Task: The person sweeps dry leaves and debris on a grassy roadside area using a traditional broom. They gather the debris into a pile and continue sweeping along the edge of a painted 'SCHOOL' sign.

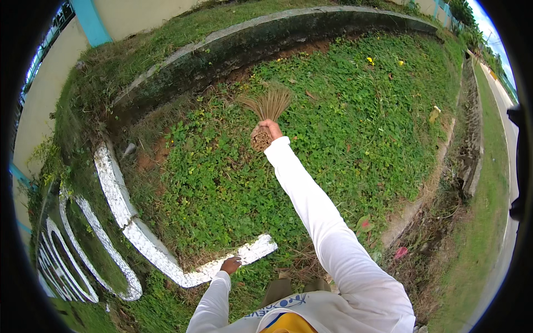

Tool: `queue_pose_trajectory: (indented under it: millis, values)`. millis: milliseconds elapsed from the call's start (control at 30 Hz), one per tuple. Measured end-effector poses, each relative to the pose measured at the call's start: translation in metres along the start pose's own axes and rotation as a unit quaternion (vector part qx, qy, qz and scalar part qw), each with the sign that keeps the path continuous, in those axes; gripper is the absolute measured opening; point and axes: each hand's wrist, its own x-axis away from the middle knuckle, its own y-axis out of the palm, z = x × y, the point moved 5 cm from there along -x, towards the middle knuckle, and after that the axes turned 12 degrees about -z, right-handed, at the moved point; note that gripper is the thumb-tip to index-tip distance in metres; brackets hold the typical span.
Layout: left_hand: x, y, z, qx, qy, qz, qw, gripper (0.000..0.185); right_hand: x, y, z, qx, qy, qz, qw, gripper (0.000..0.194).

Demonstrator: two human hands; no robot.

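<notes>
My right hand (270, 128), at the end of an outstretched white sleeve, is closed around a stick broom (266, 104) made of thin brown ribs. The cut butt ends of its bundle face me, and its tips fan out over green ground cover (333, 125) with small yellow flowers. Near the bottom, my left hand (230, 265) is over the short arm of a white-painted concrete letter (260, 249); whether it touches the surface is hard to tell. It holds nothing that I can see.
A mossy concrete curb (250, 43) curves along the far side, below a cream wall (133, 16) with a blue post. More white raised letters (100, 249) stand at the left. To the right run a drainage ditch (466, 162), a grass strip and a road (499, 108).
</notes>
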Motion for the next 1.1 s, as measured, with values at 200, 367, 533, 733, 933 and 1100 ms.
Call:
queue_pose_trajectory:
  millis: [200, 367, 533, 733, 933, 1100]
  values:
    - [0.005, -0.012, -0.023, -0.089, -0.039, -0.036, 0.995, 0.043, 0.039, -0.006, 0.045, -0.104, -0.154, 0.234, 0.954, 0.011]
    - [-0.010, -0.035, 0.008, -0.003, 0.005, 0.024, 1.000, 0.043, 0.042, 0.061, 0.092, -0.108, -0.111, 0.162, 0.974, 0.016]
    - [-0.025, -0.046, 0.100, 0.142, 0.073, 0.000, 0.987, 0.038, -0.018, 0.039, 0.031, -0.049, 0.039, -0.056, 0.996, 0.006]
    - [-0.009, -0.085, 0.215, 0.228, 0.254, 0.029, 0.940, 0.038, 0.008, -0.037, -0.019, -0.055, -0.068, 0.055, 0.995, 0.014]
    - [-0.022, -0.129, 0.245, 0.232, 0.253, 0.051, 0.938, 0.037, 0.033, 0.033, 0.057, -0.081, -0.128, 0.131, 0.980, 0.010]
    - [-0.022, -0.142, 0.287, 0.179, 0.282, 0.080, 0.939, 0.037, -0.015, 0.043, 0.008, -0.021, -0.027, -0.109, 0.993, 0.006]
